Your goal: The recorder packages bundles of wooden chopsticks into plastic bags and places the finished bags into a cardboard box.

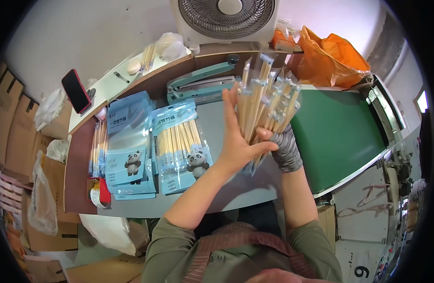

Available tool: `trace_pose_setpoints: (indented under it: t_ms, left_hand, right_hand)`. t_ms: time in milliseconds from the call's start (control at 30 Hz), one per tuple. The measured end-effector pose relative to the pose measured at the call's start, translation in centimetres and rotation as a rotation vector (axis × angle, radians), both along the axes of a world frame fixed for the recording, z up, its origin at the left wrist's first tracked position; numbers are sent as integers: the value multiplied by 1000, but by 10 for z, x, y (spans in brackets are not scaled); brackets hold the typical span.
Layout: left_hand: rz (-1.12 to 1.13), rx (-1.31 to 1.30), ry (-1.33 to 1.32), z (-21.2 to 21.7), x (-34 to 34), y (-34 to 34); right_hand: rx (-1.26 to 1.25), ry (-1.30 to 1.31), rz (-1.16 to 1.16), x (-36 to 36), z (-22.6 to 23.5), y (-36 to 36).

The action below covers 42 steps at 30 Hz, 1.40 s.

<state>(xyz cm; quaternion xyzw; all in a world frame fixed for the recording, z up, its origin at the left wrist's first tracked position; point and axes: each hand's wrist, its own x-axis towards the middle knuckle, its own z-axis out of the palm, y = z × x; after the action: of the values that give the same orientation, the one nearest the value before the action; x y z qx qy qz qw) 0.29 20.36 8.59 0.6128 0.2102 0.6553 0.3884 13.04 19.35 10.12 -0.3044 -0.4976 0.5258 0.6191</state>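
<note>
A thick bundle of wrapped bamboo chopsticks (257, 104) stands nearly upright between my hands above the table. My left hand (235, 141) presses along its left side, fingers pointing up and thumb laid across the front. From the right, my right hand (286, 147), in a grey striped fingerless glove, grips the lower part; most of its fingers are hidden behind the sticks. Left of my hands lies a light-blue pouch with a panda picture (179, 146), filled with chopsticks. Beside it is a stack of similar flat blue pouches (127, 125).
A teal bag sealer (202, 85) stands at the table's back. More chopsticks (99, 146) and a red tape dispenser (103, 192) sit at the left edge. A green conveyor belt (337, 137) adjoins on the right. Behind are a fan (228, 23), an orange bag (332, 59) and a phone (76, 91).
</note>
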Motion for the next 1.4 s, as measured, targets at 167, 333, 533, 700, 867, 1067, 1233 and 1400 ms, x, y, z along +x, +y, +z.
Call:
trace_pose_setpoints:
  t_ms: [167, 333, 533, 700, 867, 1067, 1233, 1400]
  left_hand:
    - [-206, -231, 80, -23, -17, 11]
    - [-265, -629, 309, -43, -15, 4]
    - [-196, -273, 568, -52, -19, 0]
    - [-395, -289, 582, -67, -26, -22]
    - [-811, -608, 561, -58, -52, -86]
    - [-871, -1137, 22, -115, -62, -150]
    - [230, -806, 512, -77, -194, -123]
    - [964, -280, 983, -74, -350, -75]
  right_hand:
    - [97, -119, 172, 24, -17, 12]
    - [105, -263, 38, 14, -38, 4]
    - [85, -73, 103, 21, -45, -11]
    - [115, -179, -179, -10, -32, -61]
    - [19, -94, -135, -30, -27, -98]
    - [-469, -182, 698, -8, -96, -57]
    - [-557, -5, 695, -44, -102, -66]
    - [-583, -8, 721, -71, -97, -67]
